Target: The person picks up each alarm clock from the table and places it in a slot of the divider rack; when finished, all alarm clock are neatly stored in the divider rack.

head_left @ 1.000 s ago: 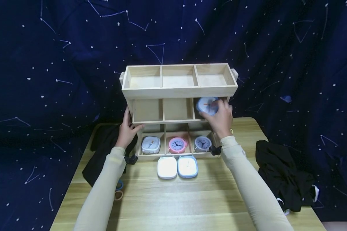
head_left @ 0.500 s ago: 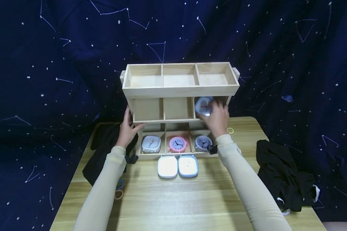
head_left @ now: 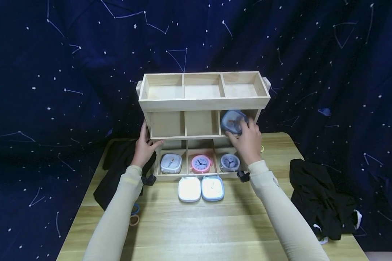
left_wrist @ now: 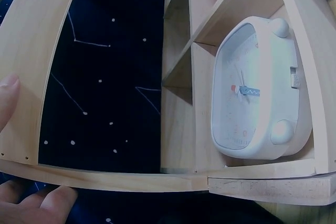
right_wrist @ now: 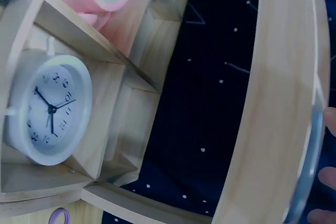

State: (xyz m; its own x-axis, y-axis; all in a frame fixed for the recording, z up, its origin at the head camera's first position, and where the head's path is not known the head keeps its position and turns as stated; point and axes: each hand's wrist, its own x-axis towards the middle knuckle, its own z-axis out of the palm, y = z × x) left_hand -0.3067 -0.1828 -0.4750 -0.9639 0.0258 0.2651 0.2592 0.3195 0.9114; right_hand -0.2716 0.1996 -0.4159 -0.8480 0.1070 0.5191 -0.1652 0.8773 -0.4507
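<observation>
My right hand (head_left: 249,141) holds a blue alarm clock (head_left: 232,121) in the right compartment of the middle tier of a wooden rack (head_left: 202,105). Its thumb is at the clock's lower edge and its fingers are on the right side; the right wrist view catches only a sliver of the clock. With the thumb on the front board and fingers (left_wrist: 58,203) round the outer side, my left hand (head_left: 143,148) grips the rack's left end. Below, the bottom tier bears a white square clock (left_wrist: 262,87), a pink round clock (head_left: 200,164) and a pale round clock (right_wrist: 52,108).
Two square clocks, one white (head_left: 189,189) and one blue-rimmed (head_left: 212,188), lie before the rack on the wooden table (head_left: 196,232). Black cloth (head_left: 323,199) lies at the right, more black cloth (head_left: 114,181) at the left. Small rings (head_left: 134,219) sit near the left sleeve.
The right hand first shifted left with the blue clock, then slightly back right, turning the clock within the middle tier's right compartment. The left hand stays in place.
</observation>
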